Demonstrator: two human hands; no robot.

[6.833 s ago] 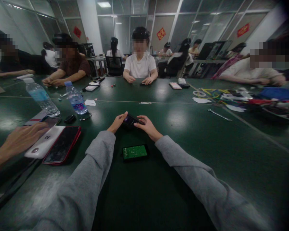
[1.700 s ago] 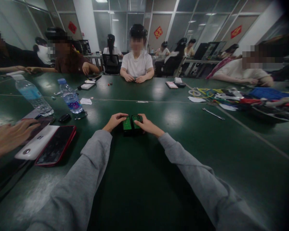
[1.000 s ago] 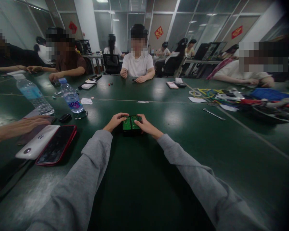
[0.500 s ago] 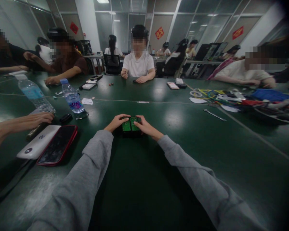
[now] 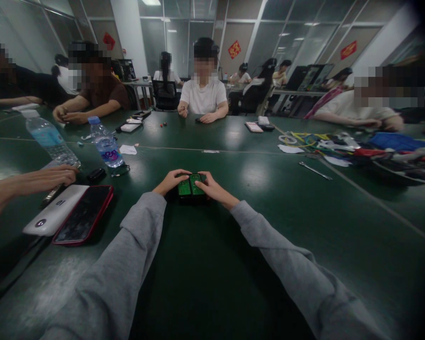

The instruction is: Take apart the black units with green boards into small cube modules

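Two green panels [image 5: 184, 187] that look like circuit boards lie side by side in a black case [image 5: 191, 201] in front of me on the dark green table. My left hand [image 5: 172, 181] grips the case from its left side, the thumb resting at the top of the left panel. From the other side my right hand [image 5: 213, 187] closes on the same case, with its thumb lying over the right panel. Fingers behind the case are mostly hidden. Fine detail on the panels is too small to read.
Left of my arm lie a red-edged phone [image 5: 84, 215] and a white device [image 5: 55, 210]. Another person's hand [image 5: 55, 177] reaches in beside them. Two water bottles [image 5: 106, 144] stand farther back. At right are a wrench [image 5: 315, 171] and a heap of cables [image 5: 315, 139].
The case has shifted slightly toward me, and my right thumb lies a little farther left on its panel. A person at far left has lowered a raised hand and brought both hands together.
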